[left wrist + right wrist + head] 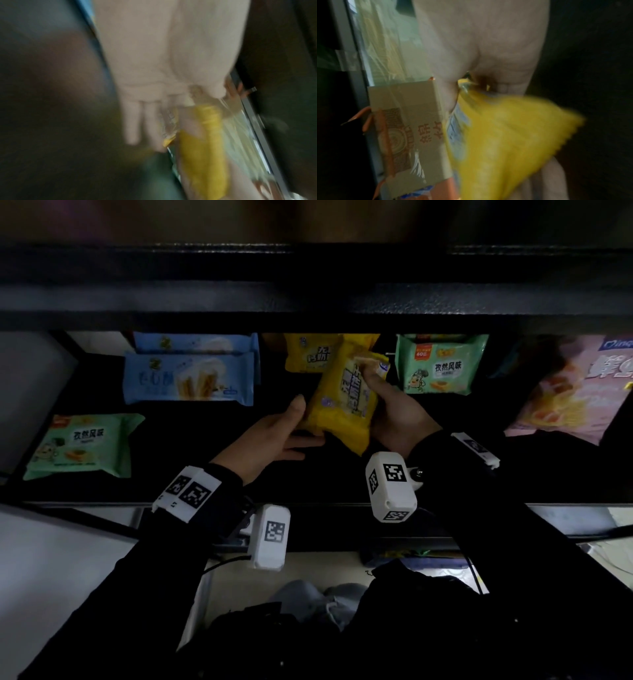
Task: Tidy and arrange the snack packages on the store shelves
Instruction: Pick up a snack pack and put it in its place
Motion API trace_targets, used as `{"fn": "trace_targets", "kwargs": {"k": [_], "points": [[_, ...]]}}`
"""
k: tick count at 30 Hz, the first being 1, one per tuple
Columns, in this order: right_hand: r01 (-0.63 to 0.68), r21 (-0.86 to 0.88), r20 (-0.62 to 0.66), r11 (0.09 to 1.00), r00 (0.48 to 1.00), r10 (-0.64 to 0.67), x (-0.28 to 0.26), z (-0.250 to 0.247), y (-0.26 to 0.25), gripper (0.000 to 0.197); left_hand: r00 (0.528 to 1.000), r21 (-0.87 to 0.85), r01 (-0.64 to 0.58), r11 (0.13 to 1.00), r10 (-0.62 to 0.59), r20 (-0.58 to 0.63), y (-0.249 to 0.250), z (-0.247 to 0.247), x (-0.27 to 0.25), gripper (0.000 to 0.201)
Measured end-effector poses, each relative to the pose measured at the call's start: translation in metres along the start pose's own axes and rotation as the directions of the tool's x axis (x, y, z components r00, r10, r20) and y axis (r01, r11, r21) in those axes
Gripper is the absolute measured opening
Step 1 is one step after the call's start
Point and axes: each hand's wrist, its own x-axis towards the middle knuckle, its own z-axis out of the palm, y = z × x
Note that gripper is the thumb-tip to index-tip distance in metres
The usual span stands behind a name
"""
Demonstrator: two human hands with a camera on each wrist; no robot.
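A yellow snack pack is lifted and tilted above the dark shelf, held between both hands. My left hand holds its lower left corner, thumb along the edge and fingers underneath. My right hand grips its right side, fingers curled over the top end. The blurred left wrist view shows the left hand with straight fingers against the yellow pack. In the right wrist view the right hand pinches the yellow pack at its corner.
On the shelf lie two blue packs, a green pack front left, another yellow pack at the back, a green pack and a large pink bag right. A black upper shelf overhangs. A cardboard box stands beside my right hand.
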Motion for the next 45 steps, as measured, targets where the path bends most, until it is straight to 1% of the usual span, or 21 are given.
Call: {"fn": "trace_targets", "kwargs": {"k": [2,6,8,11,13,15,16,17,19,21,22,24,26,31,34,36,37,40,41,43,45], "points": [[0.075,-0.056,0.015,0.996,0.997,-0.074,-0.001,0.001,0.000,0.044,1.000,-0.009,0.010,1.000,-0.010,-0.020,0.003,0.002,0.003,0.068],[0.109,-0.139,0.040,0.984,0.994,-0.104,-0.005,0.005,0.004,0.042,0.995,-0.041,-0.024,0.999,0.020,-0.095,0.008,0.008,0.012,0.024],[0.076,-0.142,0.041,0.987,0.997,-0.071,-0.006,0.005,0.005,0.043,0.995,-0.046,0.017,0.999,-0.022,-0.101,0.009,0.009,0.013,0.018],[-0.033,-0.170,0.008,0.985,0.999,0.035,-0.007,0.006,0.000,0.045,0.996,-0.040,0.085,0.996,-0.087,-0.032,0.012,0.010,0.008,0.028],[-0.120,-0.136,-0.082,0.983,0.991,0.110,-0.006,0.007,-0.005,0.047,0.998,-0.013,0.069,0.998,-0.069,0.012,0.014,0.012,0.004,0.056],[-0.159,-0.078,-0.124,0.984,0.981,0.149,-0.005,0.006,-0.010,0.045,0.997,0.065,-0.040,0.997,0.044,-0.063,0.013,0.013,0.003,0.086],[-0.166,-0.059,-0.121,0.984,0.980,0.158,-0.005,0.005,-0.012,0.042,0.981,0.152,-0.139,0.979,0.157,-0.117,0.012,0.013,0.002,0.092],[-0.168,-0.045,-0.111,0.985,0.980,0.162,-0.005,0.004,-0.014,0.038,0.947,0.229,-0.251,0.940,0.288,-0.143,0.013,0.013,0.001,0.089],[-0.168,0.017,-0.066,0.986,0.983,0.169,-0.007,0.006,-0.014,0.035,0.859,0.307,-0.448,0.839,0.500,-0.112,0.017,0.014,-0.001,0.067],[-0.146,0.063,0.019,0.987,0.989,0.145,-0.007,0.008,-0.013,0.038,0.791,0.318,-0.556,0.768,0.606,-0.080,0.021,0.017,0.000,0.047],[-0.139,0.068,0.070,0.988,0.988,0.135,-0.008,0.009,-0.012,0.041,0.779,0.279,-0.579,0.766,0.620,-0.088,0.024,0.019,0.001,0.039],[-0.178,0.093,0.160,0.980,0.974,0.162,-0.010,0.014,-0.010,0.042,0.792,0.163,-0.576,0.801,0.596,-0.129,0.030,0.020,0.002,0.029],[-0.227,0.080,0.179,0.971,0.961,0.210,-0.012,0.017,-0.010,0.043,0.819,0.065,-0.548,0.834,0.550,-0.165,0.035,0.018,0.003,0.026],[-0.254,0.083,0.036,0.964,0.967,0.252,-0.014,0.018,-0.016,0.048,0.862,-0.102,-0.498,0.861,0.479,-0.163,0.043,0.012,0.006,0.036],[-0.146,0.063,-0.081,0.987,0.985,0.151,-0.022,0.017,-0.012,0.033,0.883,-0.191,-0.469,0.862,0.458,-0.102,0.043,0.009,0.009,0.033],[-0.076,0.092,-0.127,0.993,0.988,0.087,-0.028,0.015,-0.010,0.020,0.896,-0.325,-0.437,0.839,0.437,-0.078,0.041,0.006,0.011,0.037],[-0.069,0.110,-0.118,0.992,0.990,0.082,-0.028,0.014,-0.010,0.016,0.902,-0.368,-0.423,0.828,0.424,-0.084,0.041,0.004,0.011,0.041],[-0.137,0.010,0.007,0.990,0.991,0.137,-0.024,0.017,-0.015,0.032,0.917,-0.332,-0.398,0.855,0.366,-0.155,0.038,-0.002,0.013,0.038],[-0.108,-0.030,0.026,0.994,0.994,0.109,-0.021,0.018,-0.015,0.033,0.928,-0.321,-0.370,0.872,0.330,-0.172,0.037,-0.003,0.014,0.031],[0.092,-0.110,0.059,0.990,0.995,-0.086,-0.014,0.015,-0.012,0.038,0.965,-0.281,-0.255,0.925,0.225,-0.136,0.036,-0.007,0.016,0.021],[0.285,-0.193,0.145,0.939,0.955,-0.260,-0.015,0.012,-0.008,0.049,0.981,-0.182,-0.182,0.966,0.167,-0.097,0.032,-0.011,0.018,0.046]]}}
